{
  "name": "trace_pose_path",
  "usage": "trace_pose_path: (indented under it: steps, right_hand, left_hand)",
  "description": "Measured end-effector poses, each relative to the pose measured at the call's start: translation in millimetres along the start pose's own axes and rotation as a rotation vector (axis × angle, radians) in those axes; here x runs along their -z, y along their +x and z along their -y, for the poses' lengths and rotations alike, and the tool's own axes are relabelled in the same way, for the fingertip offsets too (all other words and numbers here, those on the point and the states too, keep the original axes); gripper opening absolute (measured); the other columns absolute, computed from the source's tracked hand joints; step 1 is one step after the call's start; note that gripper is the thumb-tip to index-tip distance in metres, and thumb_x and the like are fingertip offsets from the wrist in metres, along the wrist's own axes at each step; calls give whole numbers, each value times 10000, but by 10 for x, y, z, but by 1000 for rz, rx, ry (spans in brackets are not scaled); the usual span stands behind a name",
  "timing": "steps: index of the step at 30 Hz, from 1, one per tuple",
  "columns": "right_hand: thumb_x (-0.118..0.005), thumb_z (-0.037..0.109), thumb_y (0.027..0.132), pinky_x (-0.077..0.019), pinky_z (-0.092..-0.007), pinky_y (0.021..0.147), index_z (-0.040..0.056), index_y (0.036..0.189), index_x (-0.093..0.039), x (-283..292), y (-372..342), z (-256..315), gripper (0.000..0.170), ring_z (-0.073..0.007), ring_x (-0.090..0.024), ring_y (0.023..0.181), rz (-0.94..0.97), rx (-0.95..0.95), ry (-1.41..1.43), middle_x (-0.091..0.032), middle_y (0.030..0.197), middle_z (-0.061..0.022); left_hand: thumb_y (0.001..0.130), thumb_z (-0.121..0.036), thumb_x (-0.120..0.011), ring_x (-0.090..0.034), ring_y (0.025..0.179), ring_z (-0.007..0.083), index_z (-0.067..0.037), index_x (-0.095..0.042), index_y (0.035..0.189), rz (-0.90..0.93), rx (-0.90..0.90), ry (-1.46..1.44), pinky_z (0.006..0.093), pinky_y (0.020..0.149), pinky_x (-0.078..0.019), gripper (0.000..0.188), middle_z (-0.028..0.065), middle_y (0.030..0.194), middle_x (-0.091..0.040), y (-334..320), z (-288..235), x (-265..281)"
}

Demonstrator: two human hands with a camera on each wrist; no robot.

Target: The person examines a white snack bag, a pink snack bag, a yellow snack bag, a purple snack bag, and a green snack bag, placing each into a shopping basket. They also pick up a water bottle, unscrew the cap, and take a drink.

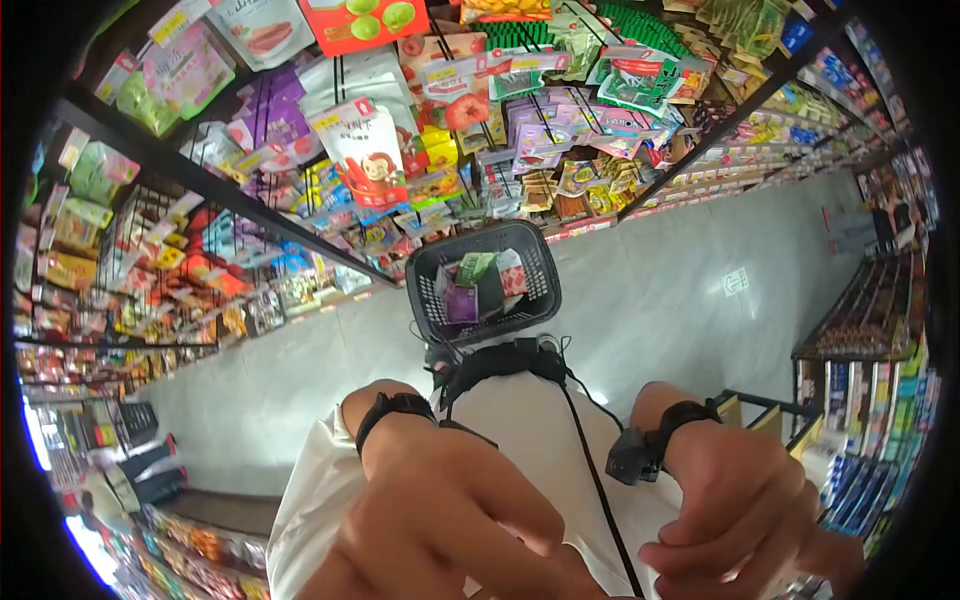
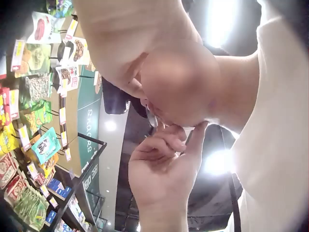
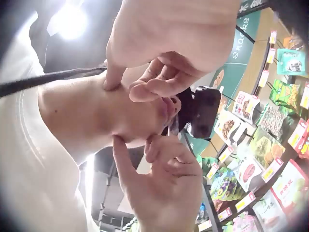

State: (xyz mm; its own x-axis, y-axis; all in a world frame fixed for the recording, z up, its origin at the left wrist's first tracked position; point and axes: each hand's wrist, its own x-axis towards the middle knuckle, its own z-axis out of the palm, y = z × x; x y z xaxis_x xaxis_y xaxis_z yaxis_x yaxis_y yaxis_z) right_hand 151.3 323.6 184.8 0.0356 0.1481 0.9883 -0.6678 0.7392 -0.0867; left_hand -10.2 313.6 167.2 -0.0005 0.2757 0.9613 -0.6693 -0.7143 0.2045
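Both hands are raised close to the person's chin, with loosely curled fingers and nothing visible held. The left hand (image 1: 430, 515) is at the lower middle of the head view; the right hand (image 1: 740, 500) is at its lower right. In the right wrist view, the thumbs and fingers of the right hand (image 3: 178, 41) and left hand (image 3: 166, 186) touch the jaw area from either side. The left wrist view also has the left hand (image 2: 130, 43) above and the right hand (image 2: 161, 174) below, at the chin.
A black basket (image 1: 544, 285) in front of the body holds a purple packet (image 1: 461, 304), a green packet (image 1: 478, 267) and a red-and-white pack (image 1: 512, 280). Shelves of hanging snack bags (image 1: 365, 150) stand beyond it. Grey floor (image 1: 680, 265) runs alongside; a person (image 1: 880, 225) stands far right.
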Motion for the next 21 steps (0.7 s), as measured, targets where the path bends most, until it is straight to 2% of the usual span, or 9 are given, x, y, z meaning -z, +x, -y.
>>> trace_pose_path:
  steps: [2,3,5,7,9,10,12,18,21]
  right_hand:
    - [-575,-25,944,-419,-241,396,11,1155,-584,330,93,92,214,-130,-548,444,83,-45,140,-615,633,-55]
    - [-565,-2,965,-415,-241,396,14,1150,-588,493,126,145,187,-130,-551,447,116,-70,206,-617,634,-56]
    - [-544,45,1008,-408,-241,396,20,1140,-598,800,180,231,145,-129,-558,453,181,-116,341,-622,636,-59]
    - [-524,91,1050,-401,-242,396,26,1131,-607,1032,203,308,133,-129,-564,460,253,-149,476,-627,637,-62]
    - [-439,216,1113,-378,-240,397,72,1146,-608,1085,178,429,224,-122,-559,466,136,-173,518,-638,642,-63]
    - [-397,278,1144,-367,-239,398,95,1153,-608,1126,179,459,280,-119,-556,469,93,-168,540,-643,645,-64]
    - [-401,280,1145,-343,-233,409,127,1138,-620,1289,192,454,267,-108,-543,477,179,-195,624,-657,664,-67]
    - [-464,201,1116,-316,-220,426,148,1219,-667,1352,153,402,234,-87,-516,478,202,-138,601,-655,669,-54]
    - [-502,126,1075,-309,-217,430,162,1337,-635,1231,77,422,296,-80,-505,475,145,-208,736,-644,658,-45]
  left_hand:
    - [950,51,-530,-599,573,180,-195,-546,1142,108,39,-70,272,470,-425,312,38,778,-620,-47,242,-120]
    - [939,59,-564,-636,594,247,-96,-519,918,141,185,-136,328,495,-491,162,111,836,-642,-123,229,-134]
    - [936,58,-573,-637,594,257,-81,-517,871,29,302,-152,334,495,-490,164,132,854,-655,-152,329,-362]
    - [951,42,-524,-566,551,141,-250,-565,1224,-242,238,-37,235,447,-358,402,27,773,-635,0,518,-835]
    - [980,-5,-496,-566,563,150,-280,-566,1246,-220,256,-123,238,458,-331,389,10,731,-599,72,618,-875]
    - [1000,-43,-492,-600,596,217,-225,-542,1091,-44,285,-260,290,492,-370,210,45,731,-574,116,664,-602]
    - [1013,-71,-491,-623,623,278,-172,-529,954,127,281,-392,333,522,-400,123,88,712,-547,138,701,-501]
    - [972,-39,-474,-582,588,265,-177,-611,1108,77,227,-125,286,485,-349,237,140,667,-596,112,709,-593]
    - [973,-35,-497,-554,565,214,-223,-626,1169,68,279,-160,262,466,-325,301,104,688,-615,69,680,-565]
